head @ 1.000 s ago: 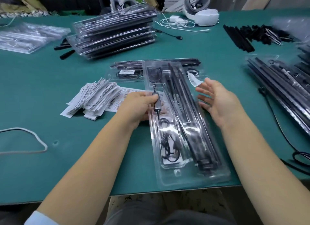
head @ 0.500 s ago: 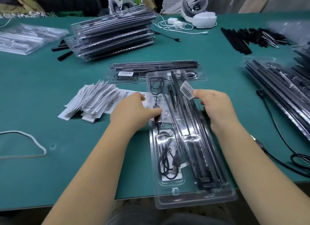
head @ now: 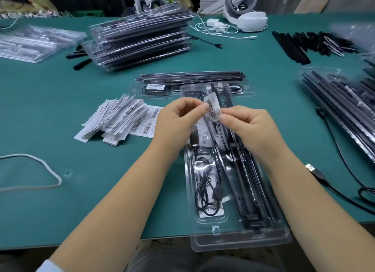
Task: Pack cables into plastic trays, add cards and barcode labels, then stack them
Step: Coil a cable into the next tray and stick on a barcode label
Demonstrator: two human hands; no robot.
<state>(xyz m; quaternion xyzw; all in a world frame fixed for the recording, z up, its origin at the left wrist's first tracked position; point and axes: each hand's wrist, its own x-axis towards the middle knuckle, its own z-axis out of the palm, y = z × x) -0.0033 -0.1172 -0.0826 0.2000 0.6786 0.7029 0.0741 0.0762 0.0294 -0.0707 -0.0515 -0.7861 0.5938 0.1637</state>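
Two hands' grip pinching barcode label (head: pixel 213 109), clear tray (head: pixel 239 237) below holding coiled black cable (head: pixel 207 192), black rods (head: pixel 243 170)

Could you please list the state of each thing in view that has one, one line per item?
barcode label: lifted above the tray, pinched by both hands.
left hand: pinching the label's left edge.
right hand: pinching the label's right edge.
front tray: packed with cables, overhanging the table edge.
tray behind it: packed, label on.
tray stack: piled, slightly askew.
label pile: loose, fanned out.
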